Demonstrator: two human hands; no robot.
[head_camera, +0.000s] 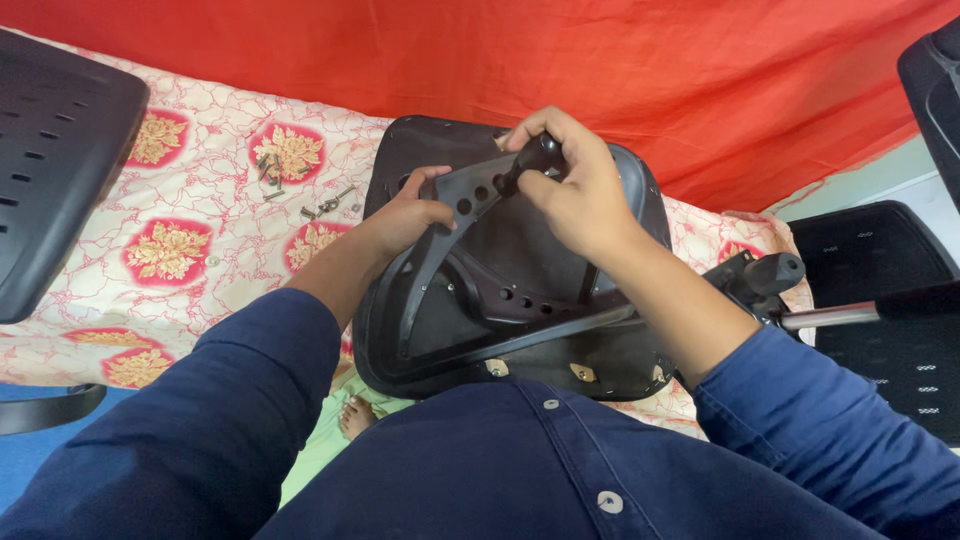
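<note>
The left hand (408, 215) curls its fingers over the near edge of a black armrest bracket (440, 250), thumb on top, pinching it against the upturned black chair seat (520, 290) that leans on the person's lap. The right hand (575, 190) wraps its fingers, pressed together, round a black tool handle (525, 165) set upright at the bracket's top end, just right of the left thumb. Left of the left fingers, well apart, loose screws (320, 205) lie on a cream bedsheet (180, 250) printed with red and gold squares. Beyond the right fingers hangs a red cloth (600, 60). A black mesh panel (55, 160) lies far left.
</note>
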